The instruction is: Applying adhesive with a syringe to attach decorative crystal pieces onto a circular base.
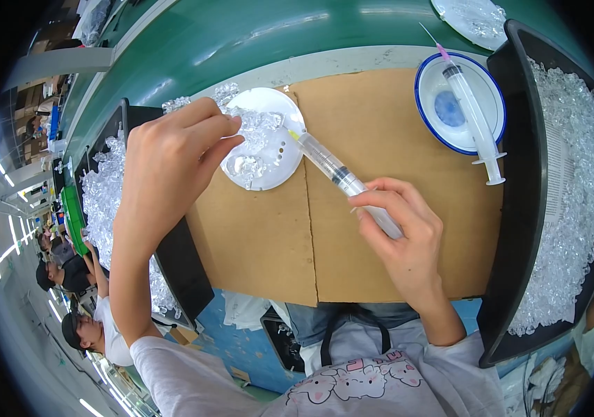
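I see my left hand (168, 156) in the upper left of centre, fingers drawn together and pinched on a clear piece (241, 133) over the white dish (284, 156). The dish sits at upper centre and holds more clear pieces; small holes show in its bare part. My right hand (398, 233) lies right of centre, fingers closed round the syringe (332, 167). The syringe runs diagonally up-left from that hand, and its yellow tip reaches the right rim of the dish, just beside the pinched piece.

Both hands work over a cardboard sheet (380, 139) on the green bench (241, 42). My left forearm crosses the black tray (182, 260) at the left and hides part of it; clear pieces fill that tray. A second black tray (519, 174) stands along the right edge of the frame, also full of clear pieces, with a white ribbed part lying among them. Between it and the cardboard centre, at upper right, a blue-rimmed bowl (426, 104) carries a second syringe (474, 115) laid across its rim, pink needle hub pointing to the upper edge. Other people sit at the lower left, well apart.
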Tool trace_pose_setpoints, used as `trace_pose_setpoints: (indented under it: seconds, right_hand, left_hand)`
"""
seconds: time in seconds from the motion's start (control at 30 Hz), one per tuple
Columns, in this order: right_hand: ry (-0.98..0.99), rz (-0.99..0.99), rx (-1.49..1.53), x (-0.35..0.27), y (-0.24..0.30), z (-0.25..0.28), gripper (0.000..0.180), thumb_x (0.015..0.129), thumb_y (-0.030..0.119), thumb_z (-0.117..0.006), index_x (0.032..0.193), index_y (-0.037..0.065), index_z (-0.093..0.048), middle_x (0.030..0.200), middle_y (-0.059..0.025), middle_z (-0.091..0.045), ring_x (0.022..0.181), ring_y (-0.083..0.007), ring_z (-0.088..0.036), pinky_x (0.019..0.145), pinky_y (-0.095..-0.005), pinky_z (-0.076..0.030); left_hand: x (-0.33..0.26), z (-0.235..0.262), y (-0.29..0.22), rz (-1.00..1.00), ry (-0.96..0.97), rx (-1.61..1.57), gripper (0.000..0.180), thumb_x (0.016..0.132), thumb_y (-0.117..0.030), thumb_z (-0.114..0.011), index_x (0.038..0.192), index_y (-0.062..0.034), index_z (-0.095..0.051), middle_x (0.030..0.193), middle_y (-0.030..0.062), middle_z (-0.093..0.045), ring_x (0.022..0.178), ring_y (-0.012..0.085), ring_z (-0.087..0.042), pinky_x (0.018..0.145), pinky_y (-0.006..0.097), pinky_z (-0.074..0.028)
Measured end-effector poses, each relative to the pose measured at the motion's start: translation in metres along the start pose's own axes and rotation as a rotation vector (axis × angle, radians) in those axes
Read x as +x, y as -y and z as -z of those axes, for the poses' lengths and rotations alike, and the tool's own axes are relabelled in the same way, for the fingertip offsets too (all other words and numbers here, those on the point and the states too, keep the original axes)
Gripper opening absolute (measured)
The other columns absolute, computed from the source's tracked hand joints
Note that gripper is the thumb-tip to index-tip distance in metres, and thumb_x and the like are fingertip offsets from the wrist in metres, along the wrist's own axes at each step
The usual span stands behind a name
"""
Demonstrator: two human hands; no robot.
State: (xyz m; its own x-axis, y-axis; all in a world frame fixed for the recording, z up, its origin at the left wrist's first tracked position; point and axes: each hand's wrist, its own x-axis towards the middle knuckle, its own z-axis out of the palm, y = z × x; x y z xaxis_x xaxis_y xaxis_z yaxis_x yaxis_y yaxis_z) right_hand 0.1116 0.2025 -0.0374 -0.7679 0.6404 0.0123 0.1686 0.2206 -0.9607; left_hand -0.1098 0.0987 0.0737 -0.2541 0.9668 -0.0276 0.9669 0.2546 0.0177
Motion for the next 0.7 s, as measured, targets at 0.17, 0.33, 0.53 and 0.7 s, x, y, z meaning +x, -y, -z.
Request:
trace_pose_setpoints:
  seconds: [0.17, 0.33, 0.53, 0.7]
  right_hand:
    - [-0.013, 0.045, -0.024, 0.0001, 0.0006, 0.0006, 0.022, 0.073, -0.002, -0.068, 0.091, 0.01, -0.069, 0.096, -0.0073, -0.062, 0.06, -0.0143, -0.06, 0.052, -0.0269, -0.047]
    - [0.018, -0.044, 0.009, -0.0002, 0.0034, 0.0022, 0.02, 0.072, -0.004, -0.066, 0.089, 0.005, -0.069, 0.096, -0.0113, -0.063, 0.083, -0.0203, -0.065, 0.07, -0.0284, -0.05]
    - [0.016, -0.059, 0.023, 0.0001, 0.0045, 0.0021, 0.019, 0.073, -0.004, -0.065, 0.089, 0.005, -0.069, 0.095, -0.0107, -0.063, 0.081, -0.02, -0.064, 0.07, -0.0281, -0.049]
    - [0.017, -0.057, 0.03, 0.0002, 0.0042, 0.0016, 0.019, 0.072, -0.004, -0.065, 0.088, 0.005, -0.069, 0.095, -0.0105, -0.063, 0.081, -0.0198, -0.064, 0.069, -0.028, -0.049]
  left_hand:
    - [0.0005, 0.0004, -0.0003, -0.008, -0.004, 0.013, 0.013, 0.074, -0.007, -0.073, 0.085, -0.0033, -0.069, 0.082, 0.0052, -0.066, 0.064, 0.0211, -0.062, 0.055, 0.028, -0.048]
    - [0.001, -0.0018, -0.001, -0.012, -0.027, 0.016, 0.011, 0.075, -0.016, -0.07, 0.081, -0.0071, -0.066, 0.077, 0.0033, -0.06, 0.065, 0.0242, -0.06, 0.056, 0.034, -0.045]
    - [0.0017, -0.0023, -0.0008, -0.017, -0.027, 0.02, 0.012, 0.075, -0.017, -0.069, 0.081, -0.0069, -0.066, 0.077, 0.0037, -0.059, 0.065, 0.0245, -0.06, 0.056, 0.034, -0.046]
    - [0.0025, -0.0019, -0.0009, -0.02, -0.022, 0.018, 0.012, 0.076, -0.017, -0.069, 0.081, -0.0066, -0.066, 0.076, 0.0041, -0.059, 0.065, 0.0249, -0.059, 0.056, 0.034, -0.046]
